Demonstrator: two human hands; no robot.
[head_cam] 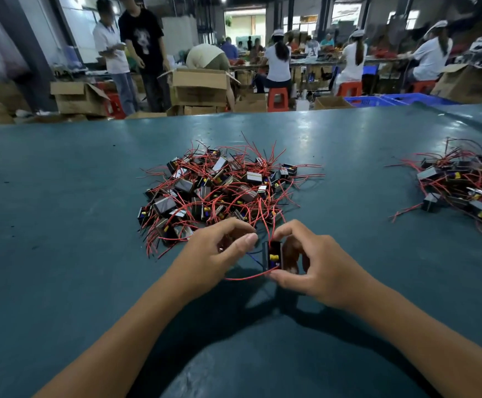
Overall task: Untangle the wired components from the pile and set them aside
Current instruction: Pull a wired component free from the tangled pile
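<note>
Teal table [61,182], busy workshop; right hand [314,265] grip pinches component [274,255], left hand [216,251] pinches wire [242,278].

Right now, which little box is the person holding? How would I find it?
Find the big tangled pile in the middle of the green table. Just in front of it, the right hand pinches one black component. It alone is lifted off the heap, showing yellow parts inside.
</note>
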